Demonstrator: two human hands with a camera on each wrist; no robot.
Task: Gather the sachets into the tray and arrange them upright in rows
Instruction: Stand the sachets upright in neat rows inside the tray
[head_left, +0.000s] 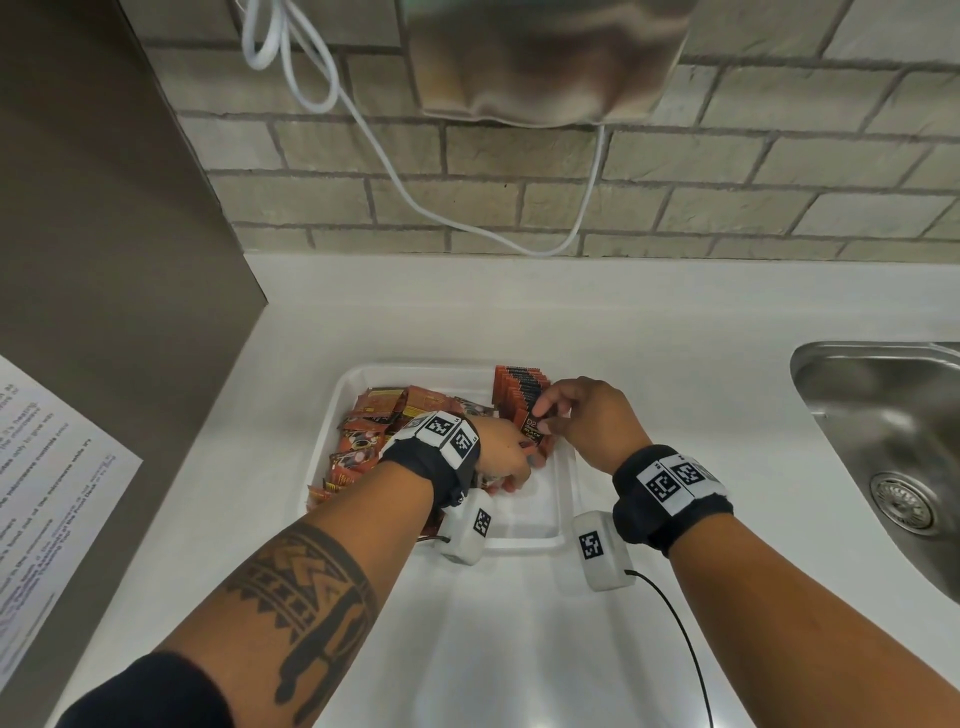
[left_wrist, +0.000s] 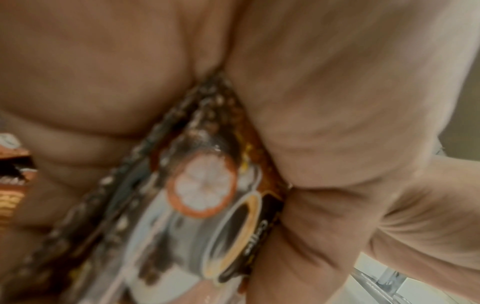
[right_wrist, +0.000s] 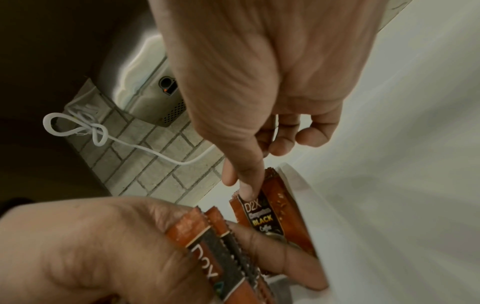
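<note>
A white tray (head_left: 569, 470) sat on the desk (head_left: 519, 649) beside a sink (head_left: 883, 415). Along the tray's right wall stood a row of upright sachets (head_left: 522, 389), their long axes vertical and their faces towards the person. The right hand (head_left: 587, 415) pinched the top edge of the nearest sachet in the row (right_wrist: 262, 216), thumb in front and the other fingers curled behind. The left hand (head_left: 501, 457), just left of and nearer than the row's front end, gripped a small bundle of sachets (right_wrist: 215, 253), held upright. A loose heap of sachets (head_left: 363, 441) lay in the tray's left half. Judged from this, the bundle had only a short way to travel, rightward and away, to join the row's open front end.
</note>
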